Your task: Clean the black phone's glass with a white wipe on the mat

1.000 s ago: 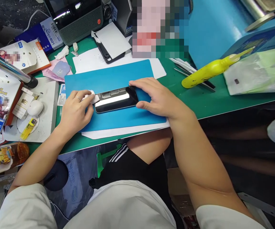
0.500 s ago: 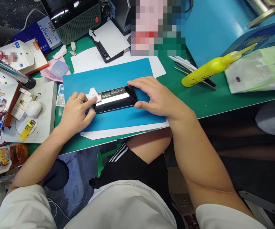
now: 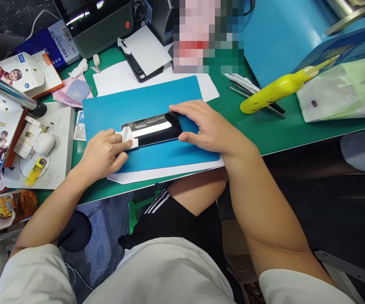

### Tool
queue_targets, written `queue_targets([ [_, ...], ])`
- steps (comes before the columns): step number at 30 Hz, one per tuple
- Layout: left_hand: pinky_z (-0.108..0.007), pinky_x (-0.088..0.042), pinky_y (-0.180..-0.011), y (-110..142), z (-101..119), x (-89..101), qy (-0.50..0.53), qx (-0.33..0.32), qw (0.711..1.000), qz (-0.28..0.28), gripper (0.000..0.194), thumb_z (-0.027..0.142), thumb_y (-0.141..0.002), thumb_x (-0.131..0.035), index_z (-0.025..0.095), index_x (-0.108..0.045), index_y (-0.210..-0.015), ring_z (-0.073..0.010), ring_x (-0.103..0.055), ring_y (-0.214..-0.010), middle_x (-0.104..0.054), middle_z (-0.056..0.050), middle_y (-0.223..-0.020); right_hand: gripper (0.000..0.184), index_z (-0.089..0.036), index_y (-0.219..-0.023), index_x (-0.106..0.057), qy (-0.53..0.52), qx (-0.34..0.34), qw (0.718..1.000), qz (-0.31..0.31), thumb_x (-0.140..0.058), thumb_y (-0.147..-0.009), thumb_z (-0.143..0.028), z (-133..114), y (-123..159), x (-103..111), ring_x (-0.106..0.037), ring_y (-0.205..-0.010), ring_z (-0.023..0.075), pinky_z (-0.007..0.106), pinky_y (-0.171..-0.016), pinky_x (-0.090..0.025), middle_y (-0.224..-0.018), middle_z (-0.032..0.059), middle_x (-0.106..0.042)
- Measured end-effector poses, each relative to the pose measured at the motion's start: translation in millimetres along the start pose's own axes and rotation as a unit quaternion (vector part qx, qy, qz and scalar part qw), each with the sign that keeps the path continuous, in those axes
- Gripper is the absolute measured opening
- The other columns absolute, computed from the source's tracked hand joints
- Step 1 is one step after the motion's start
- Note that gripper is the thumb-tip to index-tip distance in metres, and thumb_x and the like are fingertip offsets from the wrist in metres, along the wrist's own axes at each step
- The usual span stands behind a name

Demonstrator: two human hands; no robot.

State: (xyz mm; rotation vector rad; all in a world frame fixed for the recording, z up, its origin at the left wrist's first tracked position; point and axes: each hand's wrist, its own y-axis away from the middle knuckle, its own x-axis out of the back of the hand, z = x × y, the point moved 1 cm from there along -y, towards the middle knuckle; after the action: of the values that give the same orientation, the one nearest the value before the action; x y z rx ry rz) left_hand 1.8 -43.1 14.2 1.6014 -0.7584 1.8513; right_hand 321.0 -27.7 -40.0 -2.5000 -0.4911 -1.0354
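A black phone (image 3: 152, 128) lies screen up on a blue mat (image 3: 144, 105) on the green bench. My left hand (image 3: 103, 154) pinches a small white wipe (image 3: 129, 137) and presses it against the phone's near left corner. My right hand (image 3: 206, 126) grips the phone's right end, fingers curled over its far edge and thumb on the near edge.
White paper sheets (image 3: 115, 80) lie under and behind the mat. A yellow squeeze bottle (image 3: 274, 90) and metal tools (image 3: 248, 90) lie to the right. Another phone (image 3: 138, 63), a grey machine (image 3: 103, 25), boxes (image 3: 27, 76) and a yellow lighter (image 3: 35, 171) crowd the back and left.
My left hand slid the wipe from the phone's far left corner down to its near left corner. My right hand kept its hold on the phone.
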Motion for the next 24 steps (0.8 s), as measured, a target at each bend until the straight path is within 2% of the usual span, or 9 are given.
queue_targets([
  [7,-0.042,-0.041,-0.072,-1,0,-1.6,0.007,-0.022,0.999,-0.022,0.046,0.025,-0.104,-0.041,0.020,-0.081,-0.126,-0.0247,-0.056,-0.078,-0.069,-0.009,-0.080,0.096,-0.031,-0.157,-0.060,-0.033,0.001,0.999,0.032,-0.018,-0.094,-0.091,-1,1,-2,-0.057,-0.142,0.0414,0.065,-0.122,-0.042,-0.150,0.0102,-0.069],
  [12,-0.042,-0.038,-0.068,-9,8,-7.7,-0.027,-0.036,0.999,-0.021,0.047,0.025,-0.104,-0.041,0.017,-0.077,-0.133,-0.0263,-0.058,-0.080,-0.068,-0.009,-0.076,0.099,-0.033,-0.156,-0.061,-0.052,-0.005,0.998,0.039,-0.011,-0.093,-0.091,0,1,-2,-0.058,-0.141,0.0393,0.065,-0.122,-0.042,-0.150,0.0089,-0.069],
  [19,-0.043,-0.039,-0.073,-40,29,-12.7,-0.060,-0.074,0.995,-0.028,0.047,0.024,-0.103,-0.041,0.011,-0.075,-0.133,-0.0286,-0.062,-0.085,-0.073,-0.012,-0.082,0.103,-0.030,-0.154,-0.063,-0.062,-0.009,0.997,0.042,-0.011,-0.091,-0.092,1,0,-2,-0.059,-0.140,0.0397,0.066,-0.121,-0.043,-0.149,0.0118,-0.070],
  [24,-0.043,-0.040,-0.076,-71,46,-20.1,-0.050,-0.100,0.993,-0.040,0.043,0.023,-0.101,-0.043,0.012,-0.075,-0.127,-0.0293,-0.064,-0.088,-0.075,-0.013,-0.084,0.103,-0.030,-0.153,-0.064,-0.067,-0.004,0.997,0.049,-0.010,-0.091,-0.093,2,-2,-2,-0.060,-0.138,0.0382,0.063,-0.121,-0.043,-0.146,0.0113,-0.071],
])
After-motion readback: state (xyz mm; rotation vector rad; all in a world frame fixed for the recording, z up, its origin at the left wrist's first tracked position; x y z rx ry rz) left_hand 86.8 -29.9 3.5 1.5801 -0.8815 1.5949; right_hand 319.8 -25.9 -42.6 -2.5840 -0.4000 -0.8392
